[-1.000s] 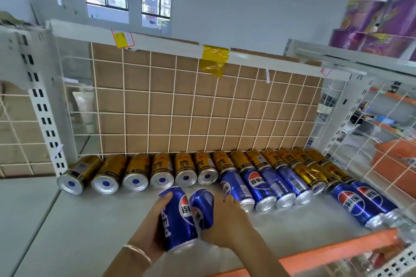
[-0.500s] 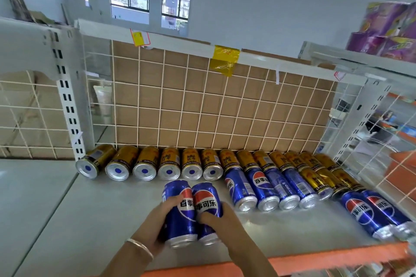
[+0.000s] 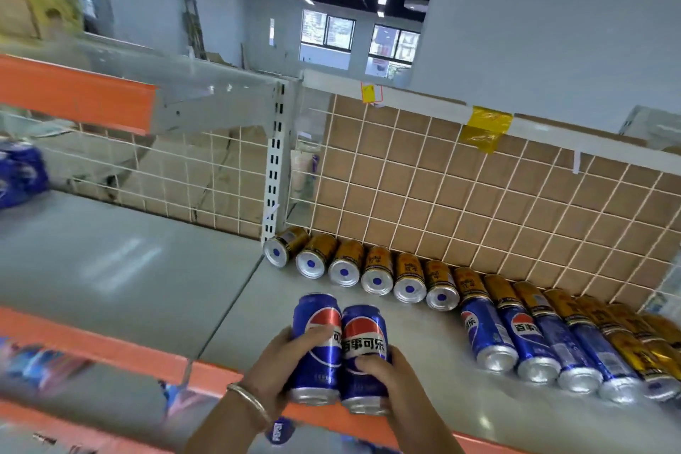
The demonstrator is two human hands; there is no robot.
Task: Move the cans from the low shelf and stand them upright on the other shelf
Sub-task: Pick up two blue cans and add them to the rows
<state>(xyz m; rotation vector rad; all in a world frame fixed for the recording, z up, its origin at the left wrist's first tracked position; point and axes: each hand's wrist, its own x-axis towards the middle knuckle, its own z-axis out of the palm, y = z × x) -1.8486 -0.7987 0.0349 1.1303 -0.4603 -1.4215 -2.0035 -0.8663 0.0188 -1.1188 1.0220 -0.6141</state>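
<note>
I am seeing my left hand (image 3: 274, 367) and right hand (image 3: 383, 378) each gripping one blue can (image 3: 320, 345) above the shelf's orange edge (image 3: 206, 376); the far-left blue things (image 3: 20, 173) are blurring.

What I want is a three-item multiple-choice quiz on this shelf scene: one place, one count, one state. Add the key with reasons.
1. Where does the row of gold metal cans lie?
A. along the brown wire-grid back panel
B. at the shelf's front edge
C. on the floor

2. How many held blue cola cans are there?
A. one
B. two
C. four

3. How do the loose blue cans to the right sit?
A. upright
B. stacked
C. on their sides

Key: 1 A, the row runs along the panel's foot. 2 B, the left hand grips one and the right hand grips the other. 3 C, their silver ends face the camera.
</note>
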